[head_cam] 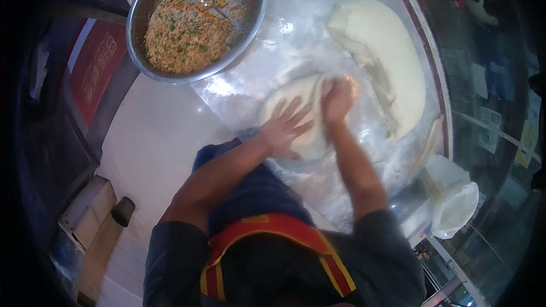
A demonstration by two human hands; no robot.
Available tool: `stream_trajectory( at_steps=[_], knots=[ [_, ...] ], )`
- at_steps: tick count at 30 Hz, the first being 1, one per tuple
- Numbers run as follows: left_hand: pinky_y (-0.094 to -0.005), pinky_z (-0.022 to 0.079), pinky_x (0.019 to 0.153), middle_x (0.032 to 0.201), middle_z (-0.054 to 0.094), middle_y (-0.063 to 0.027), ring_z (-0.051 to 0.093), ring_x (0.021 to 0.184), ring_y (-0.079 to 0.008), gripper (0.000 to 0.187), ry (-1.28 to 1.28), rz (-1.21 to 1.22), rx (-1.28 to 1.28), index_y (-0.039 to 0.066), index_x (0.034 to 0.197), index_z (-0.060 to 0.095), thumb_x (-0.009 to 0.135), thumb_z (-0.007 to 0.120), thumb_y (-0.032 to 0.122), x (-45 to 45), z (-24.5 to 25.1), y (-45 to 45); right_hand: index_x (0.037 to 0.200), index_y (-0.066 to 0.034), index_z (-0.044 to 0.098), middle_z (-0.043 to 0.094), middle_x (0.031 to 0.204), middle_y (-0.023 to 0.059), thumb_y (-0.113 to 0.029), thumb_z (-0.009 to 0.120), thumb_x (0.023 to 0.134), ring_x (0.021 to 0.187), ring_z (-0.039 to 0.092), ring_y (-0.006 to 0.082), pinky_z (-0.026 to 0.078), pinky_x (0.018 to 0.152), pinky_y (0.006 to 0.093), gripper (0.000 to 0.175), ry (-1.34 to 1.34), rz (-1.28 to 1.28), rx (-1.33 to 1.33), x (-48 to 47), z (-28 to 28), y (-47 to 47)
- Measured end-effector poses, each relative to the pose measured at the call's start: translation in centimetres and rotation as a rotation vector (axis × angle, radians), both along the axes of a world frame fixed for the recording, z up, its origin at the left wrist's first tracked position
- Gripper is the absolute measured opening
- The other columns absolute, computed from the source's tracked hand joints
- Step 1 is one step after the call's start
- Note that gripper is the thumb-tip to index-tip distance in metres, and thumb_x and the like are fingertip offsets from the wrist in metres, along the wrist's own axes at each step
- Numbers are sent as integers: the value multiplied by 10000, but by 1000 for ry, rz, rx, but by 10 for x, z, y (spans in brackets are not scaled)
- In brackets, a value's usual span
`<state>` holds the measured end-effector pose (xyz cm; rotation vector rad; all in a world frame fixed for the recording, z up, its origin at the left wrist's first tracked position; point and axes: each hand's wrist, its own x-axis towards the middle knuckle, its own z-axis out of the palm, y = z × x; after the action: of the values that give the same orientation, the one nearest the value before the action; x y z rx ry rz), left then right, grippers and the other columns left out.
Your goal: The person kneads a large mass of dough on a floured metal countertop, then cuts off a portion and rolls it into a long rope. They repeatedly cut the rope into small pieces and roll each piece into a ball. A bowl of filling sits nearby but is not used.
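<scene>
A flattened round of pale dough (305, 145) lies on the floured metal worktop in front of me. My left hand (286, 127) rests on its left part, palm down with the fingers spread. At the dough's right edge, my right hand (338, 97) is curled and blurred, with the edge raised beside it; whether it grips the dough cannot be told. To the right lies a large, long mass of dough (396, 59). A steel bowl (251, 30) at the upper left holds minced filling (183, 36) with green bits, and a metal spoon (207, 1) rests in it.
A thin wooden rolling pin or stick (428, 147) lies near the worktop's right edge (441, 81). Beside it stands a container lined with a white plastic bag (454, 209). Cardboard boxes (87, 213) and a dark cup-like container (123, 211) are at the lower left.
</scene>
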<state>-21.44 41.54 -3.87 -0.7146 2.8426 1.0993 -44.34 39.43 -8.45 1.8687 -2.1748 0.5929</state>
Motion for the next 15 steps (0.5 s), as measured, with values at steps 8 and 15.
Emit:
stream_trajectory(
  at_steps=[8, 15],
  knots=[
    [-489, 175, 1334, 1692, 347, -224, 226, 1614, -435, 923, 111, 192, 290, 79, 1561, 534, 880, 721, 673, 32, 39, -16, 1047, -32, 678, 657, 972, 234, -366, 617, 1056, 946, 634, 448, 488, 836, 566, 339, -330, 32, 215, 18, 36, 6],
    [-641, -6, 1315, 1748, 244, -185, 109, 1637, -451, 1070, -22, 57, 73, 76, 1659, 367, 855, 709, 694, 20, -8, 30, 908, -79, 682, 660, 998, 188, -354, 741, 951, 940, 634, 400, 496, 832, 545, 285, 59, 163, 144, 37, -17, -45]
  ],
)
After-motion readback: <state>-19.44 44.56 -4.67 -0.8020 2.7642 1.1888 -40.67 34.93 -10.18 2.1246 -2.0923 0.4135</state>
